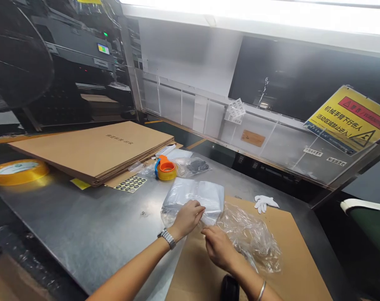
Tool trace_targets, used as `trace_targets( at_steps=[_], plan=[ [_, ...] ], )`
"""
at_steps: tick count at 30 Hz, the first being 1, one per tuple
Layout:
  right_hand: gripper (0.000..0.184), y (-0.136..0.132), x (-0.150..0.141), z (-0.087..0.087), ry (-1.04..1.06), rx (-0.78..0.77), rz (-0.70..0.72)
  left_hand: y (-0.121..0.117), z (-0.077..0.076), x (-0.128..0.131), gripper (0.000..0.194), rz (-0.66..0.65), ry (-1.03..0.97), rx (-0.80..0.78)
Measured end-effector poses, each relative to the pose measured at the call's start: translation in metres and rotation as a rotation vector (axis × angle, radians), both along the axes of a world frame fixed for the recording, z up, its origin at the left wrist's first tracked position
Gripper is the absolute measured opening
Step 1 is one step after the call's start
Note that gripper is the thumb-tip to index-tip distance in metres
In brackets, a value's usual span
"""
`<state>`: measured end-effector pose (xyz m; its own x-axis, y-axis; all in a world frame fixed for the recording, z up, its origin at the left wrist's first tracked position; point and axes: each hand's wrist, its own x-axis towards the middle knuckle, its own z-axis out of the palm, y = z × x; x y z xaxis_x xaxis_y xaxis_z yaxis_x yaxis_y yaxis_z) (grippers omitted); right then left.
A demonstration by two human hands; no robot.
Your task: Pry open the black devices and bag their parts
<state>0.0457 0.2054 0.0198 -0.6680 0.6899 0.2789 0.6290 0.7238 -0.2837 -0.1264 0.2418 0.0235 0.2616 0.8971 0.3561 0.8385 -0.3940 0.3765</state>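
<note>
The pile of clear bags [207, 193] lies just past the fingers, its near edge by the left hand [187, 219]. The left fingertips are close together, and so are those of the right hand [219, 246]; I cannot tell if either pinches the plastic. Crinkly clear wrap [255, 240] is bunched up right beside the right fingers and crowds that side. A black thing [230, 288] sits behind them, partly under the right arm. Past the fingers are an orange tape holder [166, 169] and a little bag with something dark in it [198, 166]. Far off to their left are round stickers [130, 184], a big stack of flat cardboard [95, 148] and a fat yellow tape roll [4, 177]. A white glove [266, 203] lies to their right, past a brown sheet [299, 255]. Under it all is a shiny gray metal counter [108, 225]. Farther out, a yellow warning sign [353, 119] hangs to the right, and a bright light [255, 14] shines above.
</note>
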Motion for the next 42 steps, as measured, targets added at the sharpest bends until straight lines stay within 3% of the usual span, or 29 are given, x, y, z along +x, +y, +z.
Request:
trace_targets(
  at_steps=[6, 12, 18, 28, 42],
  plan=[
    [0.054, 0.021, -0.034, -0.018, 0.008, -0.024, -0.093, 0.023, 0.024, 0.001, 0.024, -0.055, -0.001, -0.028],
    [0.034, 0.061, -0.068, -0.025, -0.115, 0.008, -0.386, 0.050, 0.038, -0.002, 0.019, -0.112, 0.041, -0.048],
    [0.034, 0.087, -0.087, -0.027, -0.334, 0.010, -0.525, 0.062, 0.042, -0.003, 0.020, -0.133, 0.069, -0.071],
    [0.030, 0.120, -0.058, -0.003, -0.602, -0.106, -0.357, 0.069, 0.051, -0.008, 0.021, -0.131, 0.074, -0.083],
    [0.029, 0.117, -0.055, 0.006, -0.646, -0.101, -0.257, 0.077, 0.046, -0.013, 0.021, -0.110, 0.040, -0.073]
  ],
)
